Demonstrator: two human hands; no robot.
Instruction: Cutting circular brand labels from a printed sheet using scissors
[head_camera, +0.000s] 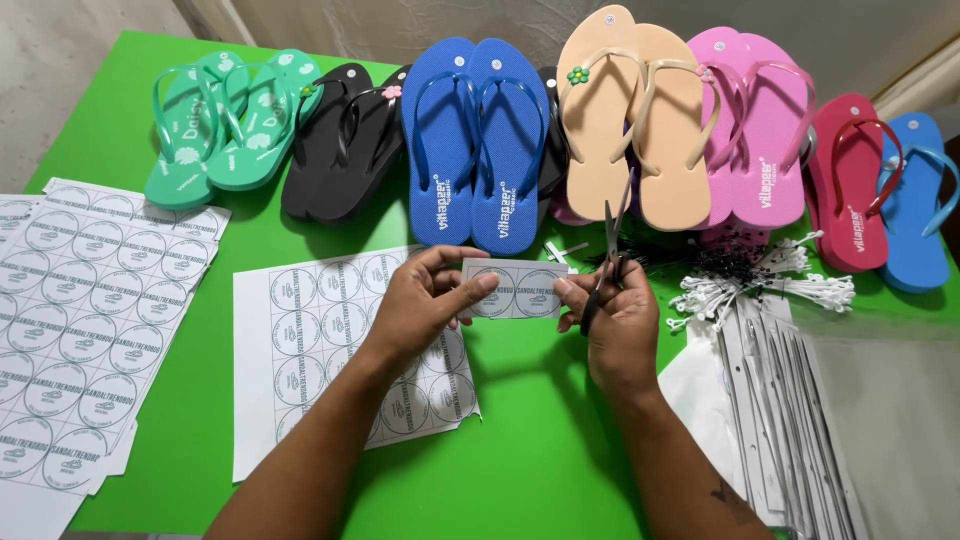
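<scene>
**Two hands share one paper strip**

Both hands meet over the green counter (540, 450), each gripping an end of a small strip (518, 290) cut from a label sheet, with two round printed labels on it. The left hand (425, 305) is curled, thumb under and fingers over, pinching the strip's left end. The right hand (620, 320) pinches the right end between thumb and forefinger, while its other fingers are closed through the handles of scissors (608, 255); the blades point up and away, toward the sandals, and look nearly closed. The strip is held just above the counter, between the two hands.

Under the left wrist lies a partly cut label sheet (320, 350); more full sheets (80, 310) lie at the far left. A row of flip-flops (480, 140) in green, black, blue, tan, pink and red lines the far edge. Right of the right hand sit white plastic tag fasteners (760, 285) and a stack of clear bags (800, 410).
</scene>
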